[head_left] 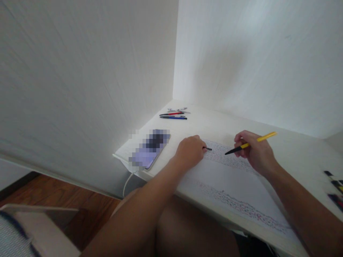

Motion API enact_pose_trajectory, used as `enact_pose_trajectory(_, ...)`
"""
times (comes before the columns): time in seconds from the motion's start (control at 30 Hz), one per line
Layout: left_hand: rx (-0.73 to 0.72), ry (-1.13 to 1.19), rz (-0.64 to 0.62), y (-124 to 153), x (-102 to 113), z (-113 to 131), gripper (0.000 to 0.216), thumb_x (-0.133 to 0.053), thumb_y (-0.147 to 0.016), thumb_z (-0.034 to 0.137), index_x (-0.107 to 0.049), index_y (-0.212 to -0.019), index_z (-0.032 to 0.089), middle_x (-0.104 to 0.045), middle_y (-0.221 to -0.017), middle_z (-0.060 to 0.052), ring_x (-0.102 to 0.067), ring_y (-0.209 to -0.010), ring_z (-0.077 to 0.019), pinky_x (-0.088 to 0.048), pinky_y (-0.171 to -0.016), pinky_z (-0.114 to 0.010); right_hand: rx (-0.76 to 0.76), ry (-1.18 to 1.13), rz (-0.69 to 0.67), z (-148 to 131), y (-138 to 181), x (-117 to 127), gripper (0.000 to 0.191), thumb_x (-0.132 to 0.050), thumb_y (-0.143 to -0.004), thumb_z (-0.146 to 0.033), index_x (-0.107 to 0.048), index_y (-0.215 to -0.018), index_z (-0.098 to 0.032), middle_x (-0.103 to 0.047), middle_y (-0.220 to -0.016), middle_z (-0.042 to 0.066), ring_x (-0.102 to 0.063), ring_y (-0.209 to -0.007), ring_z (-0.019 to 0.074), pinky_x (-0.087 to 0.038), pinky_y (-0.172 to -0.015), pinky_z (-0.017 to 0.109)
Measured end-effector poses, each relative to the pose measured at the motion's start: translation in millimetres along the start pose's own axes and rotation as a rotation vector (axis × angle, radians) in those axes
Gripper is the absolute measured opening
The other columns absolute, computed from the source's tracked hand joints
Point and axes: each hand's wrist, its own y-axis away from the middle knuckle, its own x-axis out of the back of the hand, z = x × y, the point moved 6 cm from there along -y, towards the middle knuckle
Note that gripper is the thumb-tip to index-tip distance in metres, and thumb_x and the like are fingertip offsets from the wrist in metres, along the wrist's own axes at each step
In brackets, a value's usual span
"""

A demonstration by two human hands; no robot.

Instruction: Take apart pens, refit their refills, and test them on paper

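Note:
My right hand (253,151) is closed around a yellow and black pen (264,137). The pen slants, its dark end pointing down and left over the paper; whether it touches the sheet I cannot tell. On the left part of the sheet rests my left hand (190,150), fingers curled in. A small, thin dark piece (208,148) sticks out of those fingers, too small to name for sure. Rows of handwriting cover the upper part of the white paper (225,176), with lines of coloured marks along its near edge. My hand hides some of the writing.
A phone (151,148) with a white cable (127,182) lies left of the paper. Several pens (173,117) lie near the back corner, and more dark pens (334,185) are at the right edge. White panels (254,53) stand behind and left of the desk (209,121).

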Motion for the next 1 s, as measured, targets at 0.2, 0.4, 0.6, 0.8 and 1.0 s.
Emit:
enact_pose_trajectory(0.2,-0.128,0.235,0.109,2,8,14,0.029,-0.066,-0.091,0.042,-0.073,-0.109,0.02,-0.069,-0.09,-0.004,-0.061,-0.08,-0.0177,-0.047,-0.077,-0.032,-0.081,-0.086,-0.154,5,5,-19,0.032,-0.075,-0.086,-0.047,-0.064,-0.074,-0.02,-0.069,-0.068,0.006,-0.059,-0.051,0.015,-0.041,-0.044,0.024)
enact_pose_trajectory(0.4,-0.138,0.253,0.098,0,10,19,0.027,-0.054,-0.099,0.036,-0.074,-0.093,0.019,-0.071,-0.085,-0.004,-0.06,-0.076,-0.0166,-0.041,-0.07,-0.031,-0.075,-0.113,-0.175,0,7,-24,0.037,-0.08,-0.079,-0.054,-0.068,-0.075,-0.019,-0.069,-0.071,0.006,-0.059,-0.055,0.0145,-0.04,-0.045,0.024)
enact_pose_trajectory(0.6,-0.107,0.197,0.107,0,15,16,0.028,-0.056,-0.098,0.04,-0.076,-0.093,0.021,-0.07,-0.086,-0.004,-0.06,-0.076,-0.0166,-0.04,-0.068,-0.03,-0.192,-0.084,-0.091,9,3,-9,0.07,-0.049,-0.09,-0.077,-0.054,-0.05,-0.02,-0.037,-0.038,-0.001,-0.034,-0.038,0.0109,-0.026,-0.041,0.027)
enact_pose_trajectory(0.8,-0.113,0.184,0.13,1,15,19,0.033,-0.055,-0.098,0.045,-0.075,-0.092,0.019,-0.071,-0.088,-0.005,-0.061,-0.078,-0.017,-0.041,-0.069,-0.03,-0.254,-0.086,-0.178,10,2,-11,0.071,-0.038,-0.096,-0.069,-0.033,-0.042,-0.023,-0.023,-0.038,-0.002,-0.023,-0.036,0.0107,-0.018,-0.04,0.028)
enact_pose_trajectory(1.0,-0.103,0.25,0.113,0,15,22,0.039,-0.048,-0.101,0.045,-0.069,-0.084,0.018,-0.068,-0.08,-0.004,-0.056,-0.069,-0.0148,-0.034,-0.062,-0.029,-0.245,-0.226,-0.116,0,4,-16,0.06,-0.044,-0.097,-0.036,-0.036,-0.04,-0.021,-0.023,-0.04,-0.002,-0.02,-0.039,0.0105,-0.015,-0.042,0.029)
